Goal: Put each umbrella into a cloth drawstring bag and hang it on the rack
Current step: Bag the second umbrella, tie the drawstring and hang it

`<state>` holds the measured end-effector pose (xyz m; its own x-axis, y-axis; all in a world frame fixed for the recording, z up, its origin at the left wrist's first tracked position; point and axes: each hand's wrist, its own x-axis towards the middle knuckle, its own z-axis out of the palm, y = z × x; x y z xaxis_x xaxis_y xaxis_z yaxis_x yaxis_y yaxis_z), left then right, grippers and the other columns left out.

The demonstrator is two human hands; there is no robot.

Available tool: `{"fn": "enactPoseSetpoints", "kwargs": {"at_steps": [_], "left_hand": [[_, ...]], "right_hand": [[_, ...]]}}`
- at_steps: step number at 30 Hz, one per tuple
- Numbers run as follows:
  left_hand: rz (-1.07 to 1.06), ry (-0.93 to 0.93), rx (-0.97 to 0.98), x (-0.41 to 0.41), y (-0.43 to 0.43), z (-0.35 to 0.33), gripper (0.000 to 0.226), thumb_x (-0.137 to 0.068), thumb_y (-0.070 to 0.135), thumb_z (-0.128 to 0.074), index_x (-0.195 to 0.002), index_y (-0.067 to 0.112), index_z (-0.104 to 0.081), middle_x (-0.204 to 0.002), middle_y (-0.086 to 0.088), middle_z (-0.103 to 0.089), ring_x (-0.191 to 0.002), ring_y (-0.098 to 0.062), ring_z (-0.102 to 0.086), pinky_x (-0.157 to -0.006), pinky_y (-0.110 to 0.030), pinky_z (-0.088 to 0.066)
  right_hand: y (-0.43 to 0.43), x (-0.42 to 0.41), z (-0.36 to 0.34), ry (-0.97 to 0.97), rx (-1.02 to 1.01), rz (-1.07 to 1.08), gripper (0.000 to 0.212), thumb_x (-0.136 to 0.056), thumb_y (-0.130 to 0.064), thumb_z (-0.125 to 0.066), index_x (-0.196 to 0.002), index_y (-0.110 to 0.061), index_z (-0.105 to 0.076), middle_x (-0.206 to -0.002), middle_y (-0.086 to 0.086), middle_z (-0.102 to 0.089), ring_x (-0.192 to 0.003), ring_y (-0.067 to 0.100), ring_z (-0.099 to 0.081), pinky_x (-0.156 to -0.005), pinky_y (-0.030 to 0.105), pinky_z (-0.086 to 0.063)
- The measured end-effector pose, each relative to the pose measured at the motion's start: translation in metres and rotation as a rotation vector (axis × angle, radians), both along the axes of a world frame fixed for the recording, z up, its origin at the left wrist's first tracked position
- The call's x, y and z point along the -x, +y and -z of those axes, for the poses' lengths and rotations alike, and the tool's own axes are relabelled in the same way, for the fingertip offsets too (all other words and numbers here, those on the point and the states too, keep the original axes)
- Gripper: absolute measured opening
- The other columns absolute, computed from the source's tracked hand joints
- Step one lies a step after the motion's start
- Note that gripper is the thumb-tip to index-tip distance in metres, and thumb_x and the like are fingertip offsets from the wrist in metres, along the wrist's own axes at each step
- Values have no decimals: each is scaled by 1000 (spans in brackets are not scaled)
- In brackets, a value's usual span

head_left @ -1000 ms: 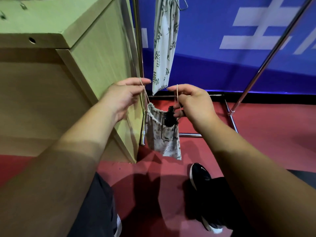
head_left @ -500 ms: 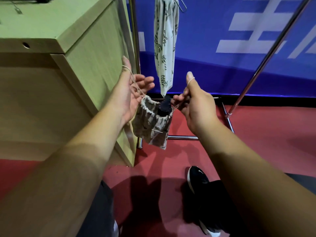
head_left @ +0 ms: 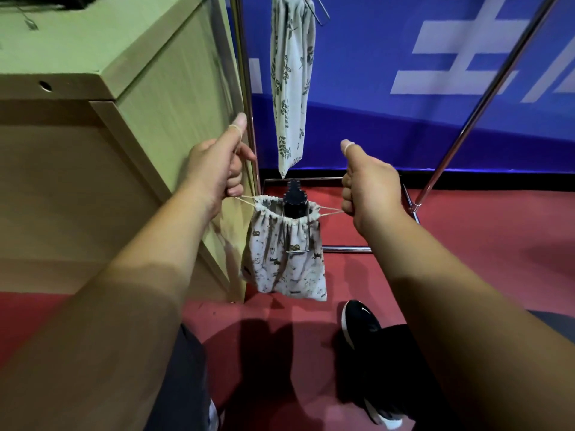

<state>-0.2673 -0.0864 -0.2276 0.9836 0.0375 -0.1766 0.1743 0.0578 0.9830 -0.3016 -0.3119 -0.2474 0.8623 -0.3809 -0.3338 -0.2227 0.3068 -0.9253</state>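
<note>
Red floor (head_left: 482,259) lies beneath the printed bag (head_left: 284,253), its mouth gathered round the black umbrella (head_left: 295,197). At nine o'clock the left hand (head_left: 214,169) grips one cord (head_left: 245,199); at three the right hand (head_left: 370,188) grips the other, both fists closed. Pull evenly outward to cinch it, then hang it beside the filled bag (head_left: 291,82) at twelve on the rack (head_left: 245,88).

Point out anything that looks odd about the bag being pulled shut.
The black umbrella handle pokes out of the mouth of the small cloth bag, so the drawstring, pulled by the left hand and right hand, gathers around it rather than over it. Nothing else stands out.
</note>
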Motion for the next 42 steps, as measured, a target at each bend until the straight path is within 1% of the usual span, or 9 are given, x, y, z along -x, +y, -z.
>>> {"fn": "enactPoseSetpoints", "kwargs": {"at_steps": [8, 11, 16, 18, 20, 23, 27, 38, 42], "left_hand": [[-6, -20, -98, -2, 8, 3, 57, -85, 72, -72, -80, 16, -67, -55, 4, -28, -48, -16, -19, -50, -27, -20], [22, 25, 80, 0, 4, 0, 62, -88, 76, -64, -71, 17, -61, -53, 1, -27, -47, -18, -21, -51, -29, -26], [178, 125, 267, 0, -2, 2, 85, -88, 89, -46, -63, 9, -60, -45, -6, -41, -59, -28, -62, -76, -37, -56], [219, 120, 256, 1, -6, 4, 87, -88, 89, -46, -62, 6, -55, -47, -6, -32, -53, -27, -51, -83, -42, -59], [234, 94, 255, 2, -12, 6, 84, -90, 86, -48, -60, 7, -48, -50, -4, -25, -48, -22, -33, -69, -39, -52], [214, 4, 128, 2, -15, 9, 83, -87, 85, -52, -55, 10, -41, -45, -1, -21, -42, -18, -21, -54, -30, -21], [268, -160, -191, 0, -10, 13, 86, -81, 85, -52, -54, 4, -47, -49, -8, -23, -38, -20, -24, -49, -22, -27], [413, -66, -203, 7, -5, 14, 95, -58, 100, -64, -52, 7, -47, -49, -4, -20, -46, -15, -21, -53, -24, -25], [483, -56, -137, 6, 0, 10, 85, -70, 91, -66, -63, 6, -59, -45, -6, -33, -43, -23, -42, -63, -36, -53]], "right_hand": [[-21, -8, -12, -126, 159, 179, 62, -87, -51, -78, -61, -23, -29, -63, 7, -27, -57, 26, -21, -51, 41, -24], [-15, -6, -15, -103, 5, 69, 57, -90, -56, -79, -66, -21, -41, -62, 3, -41, -49, 18, -24, -49, 32, -21], [-7, -7, -17, 30, -273, -79, 66, -90, -83, -53, -72, -20, -48, -63, 4, -54, -49, 17, -37, -61, 31, -41], [-8, -7, -17, 23, -384, -132, 70, -93, -83, -44, -68, -18, -50, -59, 1, -42, -49, 19, -37, -69, 36, -45], [-8, -6, -16, 35, -411, -173, 71, -94, -81, -45, -61, -18, -48, -59, -1, -31, -49, 18, -29, -62, 33, -39], [-4, -4, -13, 85, -318, -166, 66, -91, -76, -54, -57, -21, -36, -61, -2, -20, -52, 17, -13, -51, 29, -17], [-4, 2, -15, 58, -31, -139, 64, -83, -75, -68, -60, -24, -37, -66, 0, -28, -56, 20, -17, -53, 34, -15], [-18, 9, -31, -25, 107, -129, 73, -77, -85, -70, -60, -20, -42, -63, 3, -27, -59, 23, -21, -57, 39, -18], [-26, 10, -36, -48, 45, -358, 73, -80, -88, -63, -69, -16, -54, -66, 4, -23, -58, 22, -21, -57, 38, -30]]}}
